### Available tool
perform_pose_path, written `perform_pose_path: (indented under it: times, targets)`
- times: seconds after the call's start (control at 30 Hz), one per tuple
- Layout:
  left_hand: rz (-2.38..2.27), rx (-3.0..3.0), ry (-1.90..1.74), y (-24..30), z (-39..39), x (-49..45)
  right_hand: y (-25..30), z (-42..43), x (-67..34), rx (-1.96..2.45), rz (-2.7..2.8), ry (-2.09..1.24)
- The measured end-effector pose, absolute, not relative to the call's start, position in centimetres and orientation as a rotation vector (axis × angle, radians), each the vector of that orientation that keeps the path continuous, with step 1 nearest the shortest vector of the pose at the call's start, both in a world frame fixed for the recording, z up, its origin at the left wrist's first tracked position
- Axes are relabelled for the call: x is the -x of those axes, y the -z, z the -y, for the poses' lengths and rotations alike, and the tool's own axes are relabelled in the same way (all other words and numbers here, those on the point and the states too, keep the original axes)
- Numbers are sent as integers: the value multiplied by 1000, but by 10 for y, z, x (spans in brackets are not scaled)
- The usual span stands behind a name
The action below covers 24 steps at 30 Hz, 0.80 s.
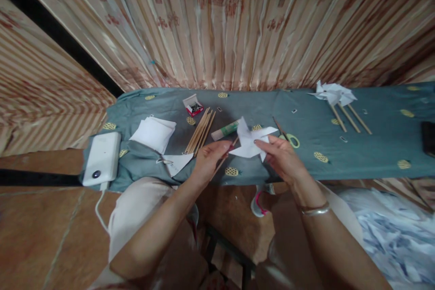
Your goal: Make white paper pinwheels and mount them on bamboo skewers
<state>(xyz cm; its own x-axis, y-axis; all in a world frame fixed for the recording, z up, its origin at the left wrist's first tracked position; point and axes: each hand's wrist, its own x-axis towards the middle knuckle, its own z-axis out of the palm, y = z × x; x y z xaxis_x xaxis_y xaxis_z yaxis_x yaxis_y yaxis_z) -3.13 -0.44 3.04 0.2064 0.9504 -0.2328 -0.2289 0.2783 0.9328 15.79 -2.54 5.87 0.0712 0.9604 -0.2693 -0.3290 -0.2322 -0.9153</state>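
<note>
My right hand pinches a white paper pinwheel above the teal cloth of the low table. My left hand is closed on a thin wooden stick whose tip reaches the pinwheel's back. A glue stick lies just beyond the pinwheel. Green-handled scissors lie right of my right hand.
A bundle of wooden sticks and a stack of white paper squares lie at left, with a small red box of pins behind. Finished pinwheels on sticks rest at far right. A white power bank sits on the left edge.
</note>
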Motion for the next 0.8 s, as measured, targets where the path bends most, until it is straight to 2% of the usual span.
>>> perform_pose_path:
  times: [0.2, 0.37, 0.57, 0.67, 0.8]
  targets:
    - [-1240, -1988, -807, -15, 4, 38, -68, 22, -201, 1145, 647, -1184]
    - [-1317, -2323, -583, -10, 3, 28, -69, 26, -211, 1085, 658, -1178]
    - [-1385, -2081, -717, -16, 27, 31, -77, 32, -217, 1039, 723, -1206]
    - [-1346, -1764, -927, -15, 64, 35, -83, 41, -212, 1039, 785, -1259]
    - [-1307, -1179, -1023, 1, 109, 30, -86, 56, -198, 1102, 879, -1382]
